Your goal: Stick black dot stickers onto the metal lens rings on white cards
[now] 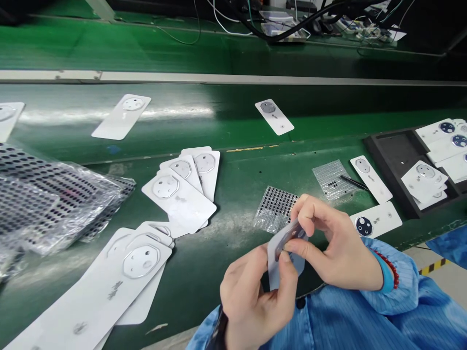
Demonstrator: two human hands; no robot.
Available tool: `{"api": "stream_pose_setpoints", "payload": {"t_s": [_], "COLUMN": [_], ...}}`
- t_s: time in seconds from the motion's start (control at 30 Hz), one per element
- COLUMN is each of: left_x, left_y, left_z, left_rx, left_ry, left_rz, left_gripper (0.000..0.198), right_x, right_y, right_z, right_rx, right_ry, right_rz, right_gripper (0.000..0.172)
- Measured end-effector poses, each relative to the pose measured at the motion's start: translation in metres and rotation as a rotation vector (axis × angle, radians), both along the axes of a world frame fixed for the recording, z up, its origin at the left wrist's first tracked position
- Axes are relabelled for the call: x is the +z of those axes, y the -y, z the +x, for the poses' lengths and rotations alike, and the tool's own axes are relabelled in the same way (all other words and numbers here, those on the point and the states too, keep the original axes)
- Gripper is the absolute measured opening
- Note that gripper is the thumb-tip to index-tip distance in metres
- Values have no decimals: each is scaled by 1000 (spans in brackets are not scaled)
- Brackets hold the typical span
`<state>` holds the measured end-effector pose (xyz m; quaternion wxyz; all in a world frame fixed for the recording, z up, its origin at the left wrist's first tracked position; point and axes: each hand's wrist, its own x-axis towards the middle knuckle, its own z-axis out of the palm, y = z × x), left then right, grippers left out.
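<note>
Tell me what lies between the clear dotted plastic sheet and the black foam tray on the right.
In the head view, a slim black pen and a white rectangular card with a grey octagonal piece lie there.

White cards with octagonal lens pieces lie in loose piles (178, 201) and (109, 287) on a green workbench (233, 104), with single cards (122, 116) (274, 116) farther back. Clear plastic bags of perforated sheets (54, 204) heaped at left. At right a black foam tray (386, 165) holds more cards, a slim black tool (353, 182) resting on a clear dotted sheet (330, 180) just beside it; cables (288, 24) tangled on the far shelf.
</note>
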<state>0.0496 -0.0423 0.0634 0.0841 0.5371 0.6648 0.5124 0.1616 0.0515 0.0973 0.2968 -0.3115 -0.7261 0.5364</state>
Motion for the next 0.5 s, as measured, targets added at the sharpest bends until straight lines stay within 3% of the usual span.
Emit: {"api": "stream_pose_setpoints", "payload": {"t_s": [0.1,0.3,0.5], "left_x": [-2,1,2], "left_y": [0,2,1], "left_z": [-2,-8,-11], "left_rx": [12,-7,-29], "left_ry": [77,182,214], "left_rz": [3,-14,0], "left_gripper": [18,14,11], "right_x": [-4,-7,-5], "right_y": [2,-2,0], "right_z": [0,3,3], "right_rx": [-17,36,-1], "right_ry": [-63,-185,-187], "right_rz": [42,-171,-180], "right_gripper": [24,18,19]}}
